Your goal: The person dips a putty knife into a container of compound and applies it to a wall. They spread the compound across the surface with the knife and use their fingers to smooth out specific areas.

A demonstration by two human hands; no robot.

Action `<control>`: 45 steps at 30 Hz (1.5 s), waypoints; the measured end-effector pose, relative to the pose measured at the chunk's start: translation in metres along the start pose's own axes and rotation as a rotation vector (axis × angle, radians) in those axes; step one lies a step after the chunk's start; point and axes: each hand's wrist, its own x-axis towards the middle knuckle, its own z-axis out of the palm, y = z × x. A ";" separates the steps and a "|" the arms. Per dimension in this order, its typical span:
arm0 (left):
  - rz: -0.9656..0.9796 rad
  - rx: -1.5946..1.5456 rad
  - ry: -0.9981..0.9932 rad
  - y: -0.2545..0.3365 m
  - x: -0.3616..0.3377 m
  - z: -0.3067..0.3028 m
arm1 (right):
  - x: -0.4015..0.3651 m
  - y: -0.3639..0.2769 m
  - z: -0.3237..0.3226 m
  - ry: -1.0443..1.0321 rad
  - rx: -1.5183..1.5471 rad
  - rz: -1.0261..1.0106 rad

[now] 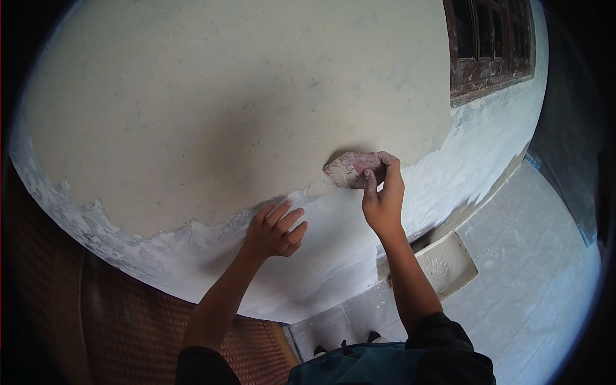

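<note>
1. Here, our right fingers (371, 181) are curled round a reddish sheet (350, 169), thumb on its near edge and fingertips over the top; the sheet is worn, dusted white, and pressed flat against the wall (212, 96).
2. The reddish sheet sits just right of the picture's centre, at about eleven o'clock from the right hand (384, 202); it lies where the wall's buff upper coat meets the white lower band.
3. Our left fingers (283, 213) are spread and hold nothing, pointing toward one o'clock; they rest on the wall along the ragged border between the two colours.
4. The left hand (273, 232) lies at about eight o'clock from the right hand, near it but apart; both forearms rise from six o'clock out of dark sleeves (443, 333).
5. A soft shadow darkens the wall at ten o'clock from the sheet.
6. At two o'clock in the picture a dark wooden window (491, 45) is set in the wall; its frame is flecked with white.
7. At five o'clock from the right hand a shallow tray (449, 266) lies on the pale tiled floor (539, 276), close to the wall's foot; its inside is smeared pale.
8. At seven o'clock a brown ribbed surface (128, 321) shows below the wall; we cannot tell what it is.
</note>
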 end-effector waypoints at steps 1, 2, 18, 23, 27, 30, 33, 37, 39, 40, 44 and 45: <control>0.007 0.005 0.001 0.000 0.000 0.000 | -0.003 -0.001 0.001 0.000 0.001 -0.002; 0.007 0.006 0.000 0.000 0.001 0.000 | -0.007 -0.002 0.001 -0.063 -0.037 -0.069; 0.002 -0.056 0.017 -0.001 0.005 -0.003 | -0.005 -0.001 0.005 0.050 0.027 0.015; 0.033 -0.095 -0.001 -0.002 0.002 -0.003 | -0.017 0.007 0.012 -0.165 -0.325 -0.224; 0.020 -0.068 0.004 -0.002 0.005 -0.004 | -0.017 0.014 0.005 0.100 -0.094 0.049; -0.005 -0.069 0.016 0.000 0.006 -0.001 | -0.026 0.021 0.005 -0.064 -0.267 -0.188; -0.002 -0.056 0.020 0.000 0.005 -0.002 | -0.016 0.022 -0.002 0.062 -0.143 -0.066; -0.005 -0.046 0.014 0.000 0.006 -0.002 | -0.018 0.018 -0.013 0.206 -0.077 -0.074; -0.012 -0.053 0.013 0.000 0.004 -0.001 | -0.025 0.013 -0.011 0.111 -0.071 -0.107; -0.015 -0.056 0.015 0.000 0.004 -0.001 | -0.029 0.009 -0.008 0.044 -0.111 -0.105; -0.014 -0.061 0.015 0.000 0.007 -0.002 | -0.032 0.015 0.004 -0.013 -0.258 -0.139; -0.013 -0.052 0.012 0.000 0.006 -0.002 | -0.029 0.019 0.002 0.063 -0.263 -0.083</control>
